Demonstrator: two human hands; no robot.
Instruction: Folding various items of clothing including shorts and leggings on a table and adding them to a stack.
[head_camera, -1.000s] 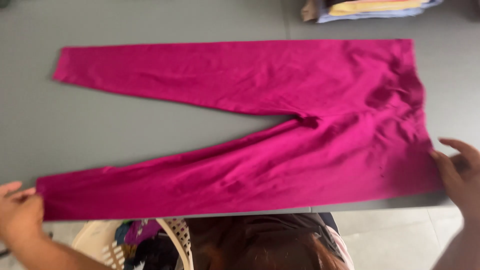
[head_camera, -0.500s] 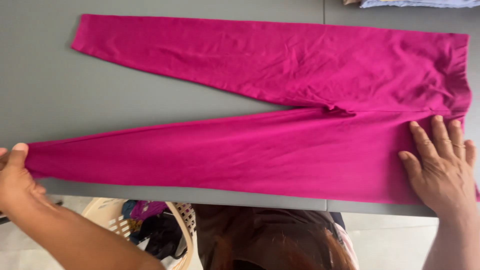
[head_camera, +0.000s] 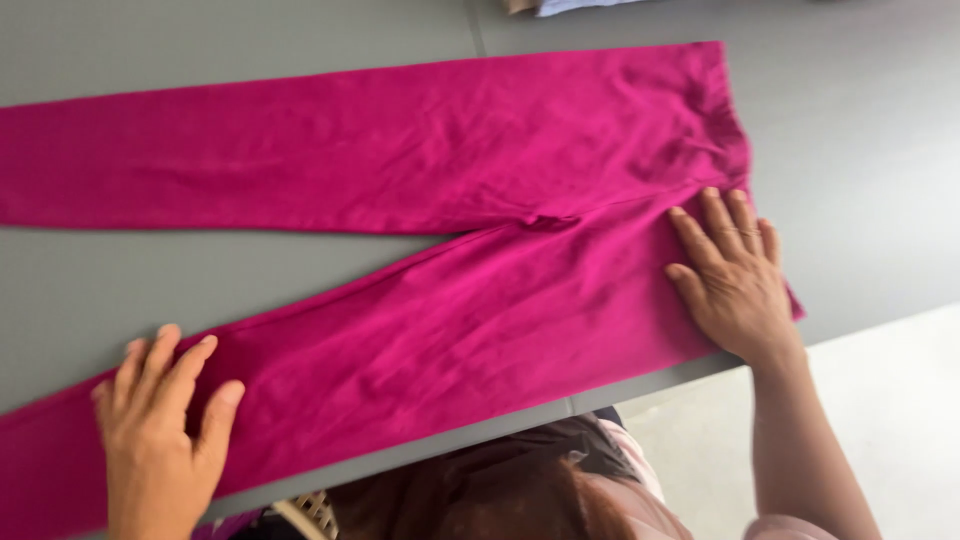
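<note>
A pair of magenta leggings lies spread flat on a grey table, legs pointing left and waistband at the right. My left hand rests palm down on the near leg, fingers apart, close to the table's front edge. My right hand lies flat on the near side of the waist area, fingers spread, holding nothing. The far leg stretches off the left edge of the view. The two legs part in a V, with bare table between them.
A small pile of folded cloth peeks in at the top edge. A woven basket shows below the table's front edge. Pale floor lies to the right of the table.
The view has shifted left and closer. My left hand moved from the leg's end onto the near leg, palm down. My right hand stays pressed flat near the waistband.
</note>
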